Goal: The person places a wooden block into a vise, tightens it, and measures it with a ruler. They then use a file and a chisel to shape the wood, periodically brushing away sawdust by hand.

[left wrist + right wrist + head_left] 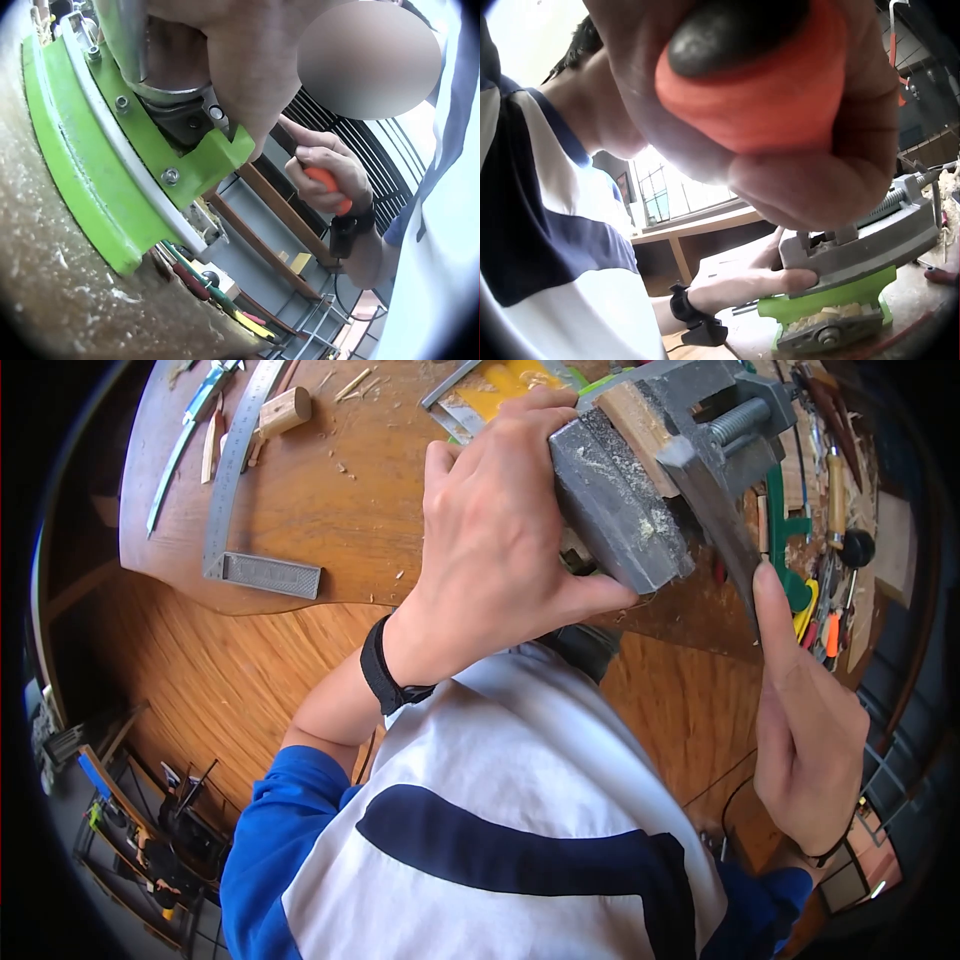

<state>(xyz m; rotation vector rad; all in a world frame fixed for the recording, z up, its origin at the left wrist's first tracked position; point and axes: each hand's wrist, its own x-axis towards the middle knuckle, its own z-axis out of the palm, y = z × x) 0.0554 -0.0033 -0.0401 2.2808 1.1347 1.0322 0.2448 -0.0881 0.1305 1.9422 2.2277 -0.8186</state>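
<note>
A grey metal vise with white dust on it stands at the table's near edge. Its jaws hold a light wooden block. My left hand grips the vise's left side, thumb along the near end. My right hand holds a file by its orange-and-black handle, index finger stretched along the dark flat blade. In the head view the blade's far end overlaps the vise beside the block. The green vise base shows in the left wrist view.
A metal try square lies on the wooden table at left, near a short wooden cylinder and a blue-tinted blade. Shavings are scattered about. Several hand tools, including yellow-handled scissors, lie at right. A tool rack stands lower left.
</note>
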